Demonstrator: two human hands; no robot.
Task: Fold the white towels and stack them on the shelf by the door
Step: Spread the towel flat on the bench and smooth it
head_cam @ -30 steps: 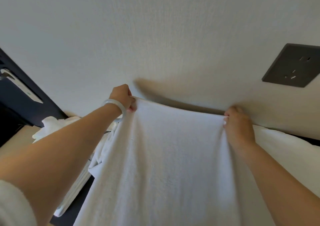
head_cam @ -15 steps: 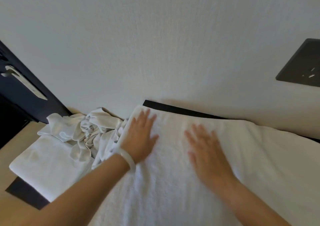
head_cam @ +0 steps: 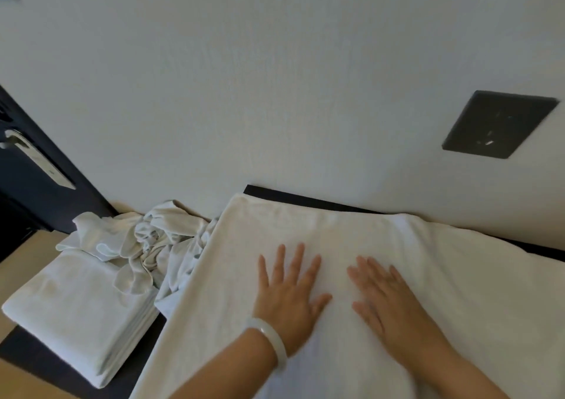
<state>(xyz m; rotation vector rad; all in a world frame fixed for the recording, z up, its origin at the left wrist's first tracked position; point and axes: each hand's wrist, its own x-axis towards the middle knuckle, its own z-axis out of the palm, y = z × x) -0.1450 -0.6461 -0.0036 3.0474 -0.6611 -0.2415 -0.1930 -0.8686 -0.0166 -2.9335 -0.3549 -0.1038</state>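
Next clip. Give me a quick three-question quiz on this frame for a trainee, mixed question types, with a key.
1. True or false: the left hand and the right hand both lie flat, fingers straight, on the spread towel.
2. Which wrist wears the pale bracelet? A) left B) right C) neither
3. Fill in: to the left of the spread towel, the crumpled cloths lie partly on a stack of ____ towels.

Key: 1 true; 2 A; 3 folded.
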